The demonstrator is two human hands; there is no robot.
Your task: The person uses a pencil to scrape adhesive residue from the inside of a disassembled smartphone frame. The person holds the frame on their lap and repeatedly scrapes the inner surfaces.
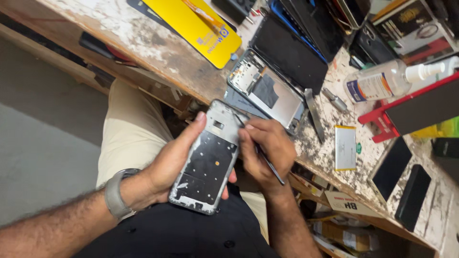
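My left hand (167, 160) closes its grip around the phone frame (208, 160), cradling it over my lap just off the counter (158, 52) edge, thumb along its left rim. My right hand (267, 143) pinches a thin dark tool (265, 160), tip at the frame's upper right edge. I judge it best to keep the tip shallow and the frame braced. On the counter beyond lie an opened phone (265, 91), a yellow panel (201, 28), and a clear bottle (382, 81).
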